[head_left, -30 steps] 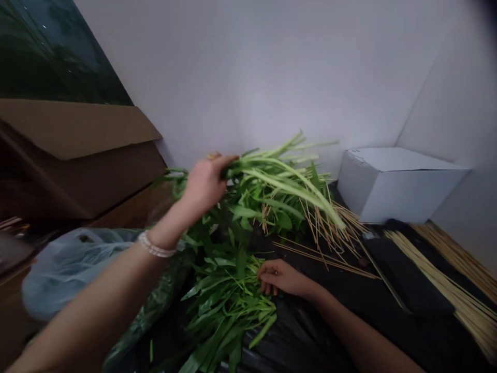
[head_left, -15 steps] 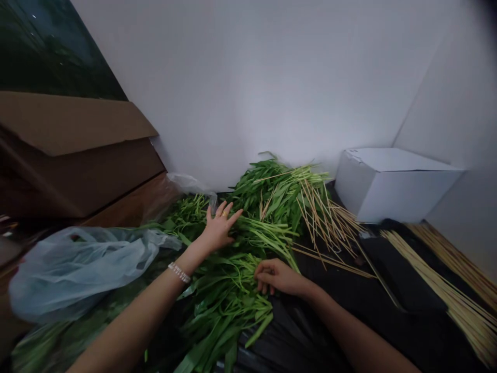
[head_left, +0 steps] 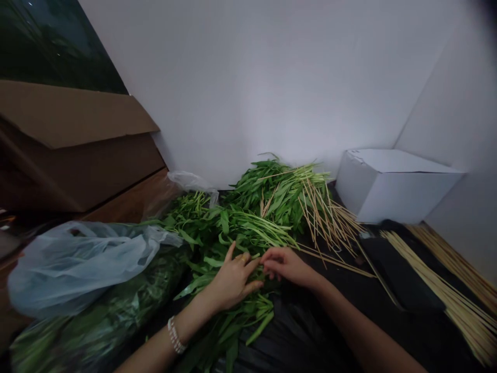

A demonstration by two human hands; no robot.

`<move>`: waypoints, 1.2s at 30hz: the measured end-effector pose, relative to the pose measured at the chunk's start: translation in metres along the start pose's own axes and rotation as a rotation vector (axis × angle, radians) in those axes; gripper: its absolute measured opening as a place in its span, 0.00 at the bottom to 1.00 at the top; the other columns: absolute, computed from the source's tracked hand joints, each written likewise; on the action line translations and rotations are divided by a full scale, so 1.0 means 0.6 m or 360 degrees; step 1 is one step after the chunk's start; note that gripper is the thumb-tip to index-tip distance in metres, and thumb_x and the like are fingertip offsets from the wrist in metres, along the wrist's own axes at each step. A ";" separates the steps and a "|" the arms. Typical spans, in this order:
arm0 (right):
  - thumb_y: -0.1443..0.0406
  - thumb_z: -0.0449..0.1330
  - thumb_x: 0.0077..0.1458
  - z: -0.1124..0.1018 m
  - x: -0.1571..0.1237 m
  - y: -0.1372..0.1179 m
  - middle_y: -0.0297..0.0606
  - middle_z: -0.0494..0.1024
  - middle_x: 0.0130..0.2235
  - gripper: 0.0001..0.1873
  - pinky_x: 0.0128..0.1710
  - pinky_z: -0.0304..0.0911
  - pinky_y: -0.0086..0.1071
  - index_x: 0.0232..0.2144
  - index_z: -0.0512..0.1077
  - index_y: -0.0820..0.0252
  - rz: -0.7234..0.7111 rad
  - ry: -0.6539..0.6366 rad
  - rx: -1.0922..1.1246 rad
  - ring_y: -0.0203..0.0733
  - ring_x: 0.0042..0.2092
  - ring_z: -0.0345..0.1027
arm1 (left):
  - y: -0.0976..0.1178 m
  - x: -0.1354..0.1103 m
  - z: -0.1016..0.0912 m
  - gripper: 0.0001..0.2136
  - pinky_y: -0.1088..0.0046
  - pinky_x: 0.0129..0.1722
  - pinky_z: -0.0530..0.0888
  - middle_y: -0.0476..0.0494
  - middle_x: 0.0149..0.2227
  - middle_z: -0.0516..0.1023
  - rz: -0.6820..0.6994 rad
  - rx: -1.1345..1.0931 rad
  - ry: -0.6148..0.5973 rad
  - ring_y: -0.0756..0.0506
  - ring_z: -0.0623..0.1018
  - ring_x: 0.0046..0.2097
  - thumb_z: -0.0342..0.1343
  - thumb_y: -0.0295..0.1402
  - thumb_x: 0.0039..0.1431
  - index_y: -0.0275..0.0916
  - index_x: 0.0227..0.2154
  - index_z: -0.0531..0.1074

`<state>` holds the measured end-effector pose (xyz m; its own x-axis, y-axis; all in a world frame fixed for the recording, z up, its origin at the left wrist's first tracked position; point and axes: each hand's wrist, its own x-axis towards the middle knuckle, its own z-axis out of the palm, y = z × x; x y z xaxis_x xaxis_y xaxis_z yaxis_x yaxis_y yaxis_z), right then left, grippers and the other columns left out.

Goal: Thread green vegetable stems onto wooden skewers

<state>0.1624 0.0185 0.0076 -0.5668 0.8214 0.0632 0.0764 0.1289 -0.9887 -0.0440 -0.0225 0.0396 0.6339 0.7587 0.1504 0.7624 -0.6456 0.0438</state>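
Leafy green stalks that look like water spinach (head_left: 264,317) lie in a loose heap before me on black plastic. Over this heap my left hand (head_left: 236,280) reaches with its fingers spread, a ring and a beaded bracelet on it. My right hand (head_left: 286,267) is closed, its bent fingertips meeting the left fingertips near a stem end. What the right fingers pinch, if anything, is hidden. Just beyond both hands rests a further bunch of greens (head_left: 258,225). Behind it is a pile of greens (head_left: 281,191) with thin sticks (head_left: 328,220) lying across.
A pale plastic bag (head_left: 83,267) sits at left on bagged greens (head_left: 128,305). Behind stands a cardboard box (head_left: 89,166). On the right are a white box (head_left: 399,181), a dark phone-like slab (head_left: 399,272) and long pale sticks (head_left: 438,280). The wall (head_left: 248,93) closes the back.
My left hand has moved down and right from the far greens to beside the right hand. The right hand has shifted slightly up and right, its fingers still bent.
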 end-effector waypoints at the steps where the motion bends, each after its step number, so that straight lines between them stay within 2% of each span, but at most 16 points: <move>1: 0.59 0.57 0.55 -0.008 0.001 -0.003 0.33 0.76 0.29 0.10 0.23 0.61 0.27 0.35 0.71 0.59 -0.0079 0.0220 -0.0158 0.35 0.25 0.67 | 0.002 -0.002 -0.003 0.23 0.47 0.60 0.52 0.41 0.43 0.74 -0.0002 0.0006 -0.0011 0.40 0.73 0.49 0.47 0.50 0.62 0.43 0.55 0.66; 3: 0.62 0.57 0.56 -0.025 0.003 -0.004 0.35 0.76 0.31 0.06 0.33 0.63 0.32 0.31 0.71 0.58 -0.0280 0.0666 -0.0725 0.38 0.32 0.68 | 0.005 -0.004 -0.006 0.22 0.52 0.56 0.59 0.42 0.40 0.74 -0.0001 -0.0001 -0.0026 0.41 0.74 0.45 0.48 0.49 0.62 0.43 0.52 0.69; 5: 0.63 0.58 0.56 -0.036 0.003 0.001 0.39 0.76 0.34 0.06 0.41 0.61 0.36 0.31 0.72 0.58 -0.0362 0.0838 -0.1323 0.45 0.40 0.67 | 0.005 -0.006 -0.005 0.19 0.57 0.53 0.61 0.43 0.39 0.74 0.0005 -0.0022 -0.0027 0.42 0.74 0.44 0.48 0.48 0.63 0.43 0.49 0.71; 8: 0.64 0.60 0.54 -0.038 0.001 0.014 0.42 0.75 0.34 0.05 0.39 0.58 0.37 0.28 0.72 0.59 -0.0237 0.0777 -0.1914 0.49 0.41 0.66 | 0.004 -0.003 -0.007 0.17 0.59 0.52 0.61 0.45 0.37 0.75 -0.0008 -0.0071 0.0008 0.44 0.75 0.43 0.47 0.45 0.64 0.44 0.49 0.71; 10: 0.66 0.60 0.54 -0.035 0.000 0.019 0.43 0.75 0.34 0.04 0.37 0.57 0.37 0.27 0.72 0.59 -0.0169 0.0751 -0.2096 0.49 0.41 0.66 | 0.000 0.002 -0.013 0.15 0.60 0.53 0.61 0.46 0.37 0.76 -0.0012 -0.0116 0.0044 0.45 0.75 0.43 0.47 0.43 0.65 0.46 0.48 0.72; 12: 0.67 0.58 0.56 -0.035 -0.001 0.018 0.43 0.76 0.34 0.05 0.38 0.55 0.37 0.29 0.72 0.60 -0.0205 0.0840 -0.2120 0.49 0.40 0.66 | -0.007 0.007 -0.021 0.13 0.61 0.53 0.61 0.48 0.37 0.78 -0.0014 -0.0153 0.0129 0.46 0.76 0.43 0.46 0.40 0.66 0.46 0.45 0.74; 14: 0.66 0.54 0.60 -0.040 -0.001 0.011 0.42 0.77 0.34 0.08 0.39 0.55 0.38 0.33 0.73 0.60 -0.0337 0.0999 -0.1972 0.48 0.40 0.67 | -0.020 0.012 -0.030 0.12 0.63 0.50 0.64 0.47 0.38 0.79 -0.0048 -0.0146 0.0322 0.46 0.77 0.43 0.47 0.39 0.66 0.45 0.43 0.75; 17: 0.62 0.51 0.63 -0.051 -0.004 -0.005 0.42 0.78 0.37 0.12 0.41 0.58 0.37 0.39 0.72 0.60 -0.0531 0.1209 -0.1500 0.45 0.40 0.69 | -0.042 0.019 -0.040 0.11 0.66 0.43 0.68 0.44 0.40 0.80 -0.0157 -0.0010 0.0719 0.45 0.76 0.43 0.50 0.37 0.65 0.43 0.43 0.76; 19: 0.59 0.51 0.62 -0.055 -0.005 -0.015 0.41 0.79 0.37 0.13 0.41 0.60 0.37 0.39 0.72 0.59 -0.0547 0.1237 -0.1168 0.45 0.40 0.70 | -0.053 0.025 -0.046 0.11 0.65 0.43 0.68 0.42 0.44 0.79 -0.0249 0.0115 0.0926 0.43 0.75 0.45 0.52 0.35 0.64 0.44 0.46 0.74; 22: 0.56 0.54 0.59 -0.052 -0.007 -0.024 0.40 0.79 0.37 0.13 0.41 0.64 0.37 0.37 0.74 0.56 -0.0486 0.1146 -0.0766 0.46 0.39 0.71 | -0.060 0.035 -0.057 0.17 0.61 0.46 0.66 0.40 0.51 0.75 -0.0388 0.0277 0.1056 0.39 0.73 0.50 0.54 0.34 0.62 0.47 0.54 0.70; 25: 0.53 0.59 0.54 -0.046 -0.004 -0.026 0.39 0.79 0.36 0.13 0.40 0.66 0.38 0.35 0.74 0.55 -0.0393 0.1057 -0.0381 0.46 0.38 0.72 | -0.065 0.045 -0.064 0.18 0.58 0.45 0.65 0.40 0.52 0.75 -0.0504 0.0418 0.1035 0.37 0.72 0.50 0.53 0.34 0.62 0.49 0.55 0.69; 28: 0.53 0.65 0.48 -0.049 0.001 -0.025 0.37 0.79 0.33 0.15 0.36 0.68 0.38 0.35 0.74 0.56 -0.0294 0.0991 0.0083 0.44 0.34 0.72 | -0.074 0.051 -0.066 0.12 0.60 0.40 0.64 0.42 0.44 0.79 -0.0525 0.0519 0.0959 0.38 0.72 0.45 0.53 0.35 0.62 0.48 0.47 0.75; 30: 0.56 0.67 0.45 -0.053 0.004 -0.024 0.36 0.79 0.33 0.20 0.33 0.67 0.35 0.40 0.73 0.55 -0.0301 0.0913 0.0446 0.42 0.33 0.72 | -0.079 0.052 -0.066 0.09 0.62 0.38 0.63 0.43 0.39 0.81 -0.0512 0.0503 0.0919 0.40 0.73 0.42 0.53 0.35 0.62 0.47 0.41 0.78; 32: 0.59 0.69 0.44 -0.055 0.005 -0.023 0.35 0.80 0.36 0.27 0.31 0.66 0.32 0.47 0.69 0.53 -0.0332 0.0785 0.0713 0.40 0.34 0.73 | -0.079 0.053 -0.067 0.09 0.64 0.36 0.62 0.44 0.38 0.81 -0.0516 0.0425 0.0876 0.41 0.73 0.41 0.53 0.36 0.62 0.46 0.39 0.78; 34: 0.61 0.70 0.43 -0.050 0.005 -0.021 0.36 0.79 0.38 0.29 0.31 0.65 0.30 0.49 0.68 0.53 -0.0332 0.0649 0.0784 0.39 0.35 0.73 | -0.069 0.056 -0.069 0.09 0.65 0.35 0.62 0.44 0.35 0.81 -0.0480 0.0336 0.0775 0.41 0.73 0.40 0.53 0.35 0.63 0.45 0.40 0.77; 36: 0.62 0.70 0.43 -0.038 0.005 -0.019 0.36 0.79 0.37 0.27 0.30 0.65 0.30 0.47 0.70 0.55 -0.0291 0.0543 0.0721 0.38 0.34 0.72 | -0.050 0.062 -0.070 0.09 0.66 0.35 0.62 0.45 0.32 0.81 -0.0357 0.0276 0.0596 0.43 0.73 0.38 0.52 0.34 0.63 0.44 0.40 0.77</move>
<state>0.1784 0.0323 0.0219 -0.2363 0.9500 0.2040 -0.3981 0.0969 -0.9122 -0.0489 0.0215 0.0856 0.3847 0.7737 0.5033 0.9059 -0.4210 -0.0453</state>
